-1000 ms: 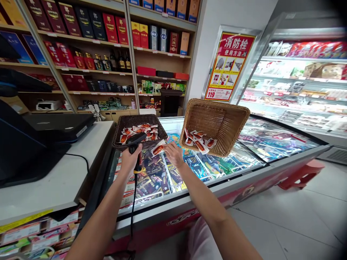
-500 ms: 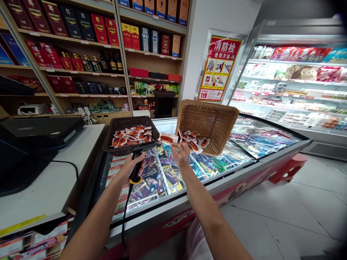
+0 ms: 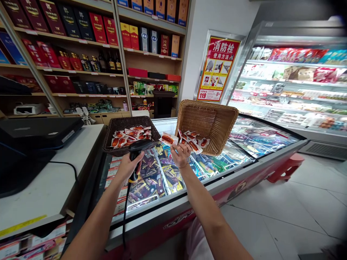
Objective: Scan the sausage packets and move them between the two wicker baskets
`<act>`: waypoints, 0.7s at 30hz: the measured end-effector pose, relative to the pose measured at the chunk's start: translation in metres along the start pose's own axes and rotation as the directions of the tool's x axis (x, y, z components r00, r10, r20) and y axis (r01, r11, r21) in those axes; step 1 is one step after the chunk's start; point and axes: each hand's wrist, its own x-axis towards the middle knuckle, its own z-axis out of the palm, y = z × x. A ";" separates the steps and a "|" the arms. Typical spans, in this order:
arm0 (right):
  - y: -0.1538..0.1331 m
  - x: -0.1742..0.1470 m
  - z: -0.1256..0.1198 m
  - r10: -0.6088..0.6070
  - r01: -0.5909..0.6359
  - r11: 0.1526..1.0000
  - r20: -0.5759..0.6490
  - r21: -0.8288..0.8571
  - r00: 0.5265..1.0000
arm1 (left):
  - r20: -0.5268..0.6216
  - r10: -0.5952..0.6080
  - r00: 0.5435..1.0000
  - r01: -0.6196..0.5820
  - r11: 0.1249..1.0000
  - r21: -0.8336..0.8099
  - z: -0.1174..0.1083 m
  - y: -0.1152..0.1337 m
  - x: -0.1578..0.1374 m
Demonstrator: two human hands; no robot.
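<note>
Holding a scanner (image 3: 139, 145) beside a sausage packet (image 3: 167, 139)

The left grip (image 3: 130, 165) wraps the scanner's handle below its head, apparently so the front is unblocked. The right grip (image 3: 180, 154) pinches the packet's near edge, perhaps to leave its face showing, between a dark basket (image 3: 127, 122) left and a tilted tan basket (image 3: 208, 115) right. Both forearms (image 3: 94, 216) stretch forward over the near edge of the freezer (image 3: 154, 213).
</note>
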 end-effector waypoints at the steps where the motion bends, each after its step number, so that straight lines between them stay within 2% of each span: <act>1: 0.000 0.000 0.000 -0.003 0.003 1.000 0.011 0.000 1.000 | 0.015 0.012 1.000 -0.013 1.000 0.021 -0.001 -0.001 0.000; 5: 0.004 -0.002 0.003 -0.011 0.011 1.000 0.031 0.003 0.999 | 0.067 0.044 0.997 -0.049 0.996 0.073 -0.004 -0.002 0.000; 10: 0.007 -0.004 0.006 -0.013 0.012 1.000 0.022 0.009 1.000 | 0.069 0.043 0.997 -0.043 0.999 -0.002 -0.004 0.001 0.000; 21: 0.006 -0.003 0.008 -0.046 0.046 0.999 -0.006 -0.004 0.999 | 0.107 0.033 0.994 -0.035 0.999 0.017 0.000 0.003 -0.002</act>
